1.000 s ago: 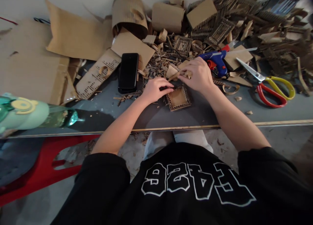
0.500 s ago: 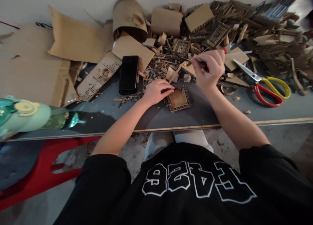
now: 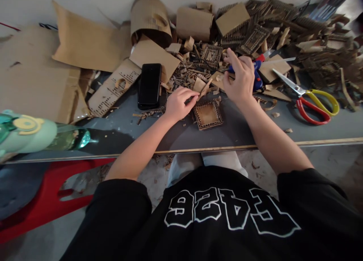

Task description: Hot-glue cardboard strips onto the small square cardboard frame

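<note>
My left hand (image 3: 180, 104) pinches a thin cardboard strip (image 3: 205, 88) between thumb and fingers, its free end pointing up and right. Just below the strip, a small square cardboard tray (image 3: 208, 114) with corrugated edges lies on the table. To the right, my right hand (image 3: 240, 77) is raised with its thumb and index finger apart, and nothing shows between them. Behind that hand is a blue tool (image 3: 257, 77), perhaps a glue gun, mostly covered by the hand and wrist.
Scissors (image 3: 313, 100) with red and yellow handles lie at right. A black phone (image 3: 149, 85) is left of centre, and a green bottle (image 3: 34, 132) lies far left. Cardboard scraps (image 3: 326, 53), a cardboard roll (image 3: 150, 19) and flat sheets (image 3: 34, 72) line the back.
The cardboard strip now stands up from my left hand, above the tray. My right hand has gone from closed fingers to spread ones, uncovering more of the blue tool.
</note>
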Motion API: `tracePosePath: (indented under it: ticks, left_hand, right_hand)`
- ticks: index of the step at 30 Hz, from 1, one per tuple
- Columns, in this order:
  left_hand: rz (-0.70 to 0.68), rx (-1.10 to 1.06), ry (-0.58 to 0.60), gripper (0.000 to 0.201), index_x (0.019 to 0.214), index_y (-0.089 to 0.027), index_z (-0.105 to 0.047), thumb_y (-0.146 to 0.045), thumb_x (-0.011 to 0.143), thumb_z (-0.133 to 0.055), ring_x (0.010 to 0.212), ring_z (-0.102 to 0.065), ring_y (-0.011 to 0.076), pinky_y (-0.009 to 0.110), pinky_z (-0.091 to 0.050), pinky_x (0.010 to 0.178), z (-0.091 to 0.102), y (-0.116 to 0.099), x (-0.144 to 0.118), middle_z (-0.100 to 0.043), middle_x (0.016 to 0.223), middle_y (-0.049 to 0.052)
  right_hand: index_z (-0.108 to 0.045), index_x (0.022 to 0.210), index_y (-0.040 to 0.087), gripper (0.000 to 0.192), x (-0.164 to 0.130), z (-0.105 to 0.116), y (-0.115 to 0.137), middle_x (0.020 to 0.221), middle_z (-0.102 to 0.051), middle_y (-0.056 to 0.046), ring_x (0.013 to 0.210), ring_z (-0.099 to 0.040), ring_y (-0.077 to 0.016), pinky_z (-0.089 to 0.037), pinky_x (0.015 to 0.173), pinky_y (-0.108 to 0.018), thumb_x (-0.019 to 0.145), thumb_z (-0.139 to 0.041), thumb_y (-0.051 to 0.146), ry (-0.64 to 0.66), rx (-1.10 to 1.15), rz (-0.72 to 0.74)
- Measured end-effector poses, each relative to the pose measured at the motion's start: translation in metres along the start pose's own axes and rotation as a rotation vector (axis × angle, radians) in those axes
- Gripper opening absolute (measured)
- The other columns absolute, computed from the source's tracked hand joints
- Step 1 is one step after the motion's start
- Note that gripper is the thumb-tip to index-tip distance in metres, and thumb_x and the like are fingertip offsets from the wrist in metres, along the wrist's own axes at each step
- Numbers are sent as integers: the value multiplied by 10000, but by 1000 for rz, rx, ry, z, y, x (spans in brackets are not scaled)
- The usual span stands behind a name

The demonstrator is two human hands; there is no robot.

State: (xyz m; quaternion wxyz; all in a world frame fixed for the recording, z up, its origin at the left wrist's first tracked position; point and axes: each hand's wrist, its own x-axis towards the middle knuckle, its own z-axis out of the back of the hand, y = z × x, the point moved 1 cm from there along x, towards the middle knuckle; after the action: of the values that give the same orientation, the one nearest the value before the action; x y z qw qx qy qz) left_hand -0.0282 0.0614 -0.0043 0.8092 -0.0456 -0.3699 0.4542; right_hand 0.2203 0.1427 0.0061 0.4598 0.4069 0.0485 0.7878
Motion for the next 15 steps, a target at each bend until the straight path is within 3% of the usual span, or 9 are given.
tracePosePath:
  ticks: [4,8,11,15]
  left_hand:
    - [-10,-5,9,365,1069,-211,-817,-399,1096,-506,999,-773,247,435,-613,929,-1,-2,-2,-838,1035,87]
    - [127,43,-83,292,1131,-213,-796,-299,1074,-523,1076,-751,266,459,-586,1029,9,10,7,-827,1100,85]
    - [208,85,-77,260,1165,-255,-784,-240,1019,-570,1126,-715,306,500,-563,1071,22,38,38,-808,1138,80]
    - [128,76,63,193,1006,-333,-811,-253,945,-647,1084,-696,330,524,-580,1026,18,77,99,-806,1065,52]
  right_hand:
    - [-773,1213,327,443,-1,-5,6,1304,-763,-73,1284,-573,-375,-408,1134,-658,1035,-469,598,97,-34,106]
    - [-775,1036,315,491,-1,-16,7,1233,-778,-89,1239,-576,-351,-418,1105,-639,1059,-424,657,98,-46,64]
    - [-764,1032,335,453,-2,-18,9,1222,-781,-86,1237,-563,-350,-405,1110,-635,1066,-418,626,78,-37,45]
    - [-771,1058,371,392,-4,-14,13,1210,-784,-62,1253,-562,-358,-392,1113,-657,1076,-402,500,77,-19,33]
